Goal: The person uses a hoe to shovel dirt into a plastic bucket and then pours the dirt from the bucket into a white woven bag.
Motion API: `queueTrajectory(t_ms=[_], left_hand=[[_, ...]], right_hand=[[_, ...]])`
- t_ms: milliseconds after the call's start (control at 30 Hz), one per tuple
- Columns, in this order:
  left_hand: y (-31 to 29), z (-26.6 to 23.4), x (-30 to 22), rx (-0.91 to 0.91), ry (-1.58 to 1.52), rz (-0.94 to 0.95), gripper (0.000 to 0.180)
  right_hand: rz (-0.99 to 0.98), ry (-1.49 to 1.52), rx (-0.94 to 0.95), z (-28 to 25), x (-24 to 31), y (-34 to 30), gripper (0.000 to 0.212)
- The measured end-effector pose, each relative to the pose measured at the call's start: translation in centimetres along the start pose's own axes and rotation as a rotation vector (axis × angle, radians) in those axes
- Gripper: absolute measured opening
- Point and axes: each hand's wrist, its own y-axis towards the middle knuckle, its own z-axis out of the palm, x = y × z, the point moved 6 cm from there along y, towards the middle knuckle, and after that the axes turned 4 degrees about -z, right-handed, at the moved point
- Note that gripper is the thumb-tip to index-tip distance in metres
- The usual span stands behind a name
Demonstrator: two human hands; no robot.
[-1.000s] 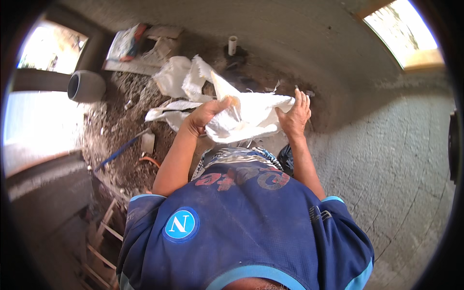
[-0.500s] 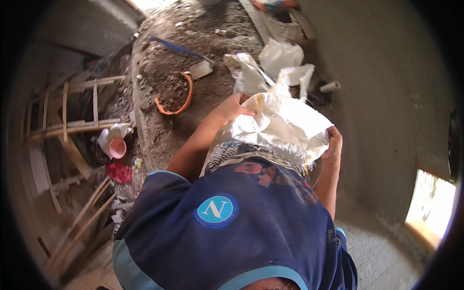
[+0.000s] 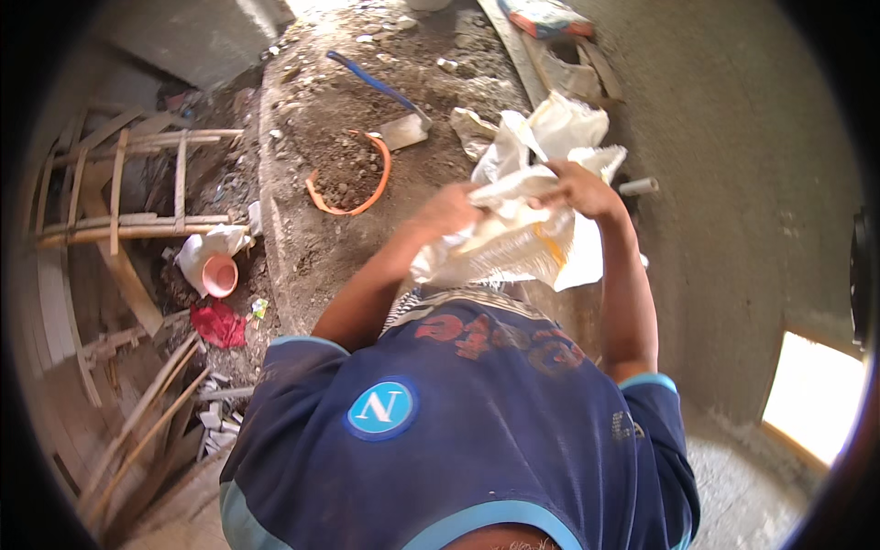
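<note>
A white woven sack [image 3: 500,257] with frayed edges hangs in front of my body, bunched between my hands. My left hand [image 3: 451,213], slightly blurred, is closed on the sack's upper left edge. On the upper right edge, the fingers of my right hand [image 3: 585,191] are closed over the fabric. Just beyond lie more crumpled white sacks [image 3: 564,126] on the dirt. To their left are a shovel [image 3: 371,84] with a blue handle and pale blade, and a curved orange band [image 3: 387,174] around loose soil.
A grey wall [image 3: 724,165] rises on the right, with a short white pipe [image 3: 639,186] near its base. Left of the dirt's raised edge stand wooden frames [image 3: 137,231], a pink bucket [image 3: 220,275] and red cloth [image 3: 218,325]. Planks [image 3: 509,50] lie at the far end.
My right hand has moved up and left from the sack's far right side, closer to my left hand. The sack's opening has folded together and its fabric has turned.
</note>
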Motion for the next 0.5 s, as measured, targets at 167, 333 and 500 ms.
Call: queueTrajectory(t_ms=[167,333,500], left_hand=[[-1.8,-8.9,5.2,-0.037,-0.482,0.001,0.031],[-5.9,-16.2,5.3,-0.560,-0.663,0.024,0.027],[-8.8,-17.7,5.5,-0.863,-0.755,0.096,0.042]], right_hand=[[0.190,-0.250,-0.041,1.7,4.3,4.0,0.059],[0.023,-0.456,-0.474,3.4,7.1,5.3,0.063],[0.058,-0.176,-0.557,8.1,9.1,6.8,0.087]])
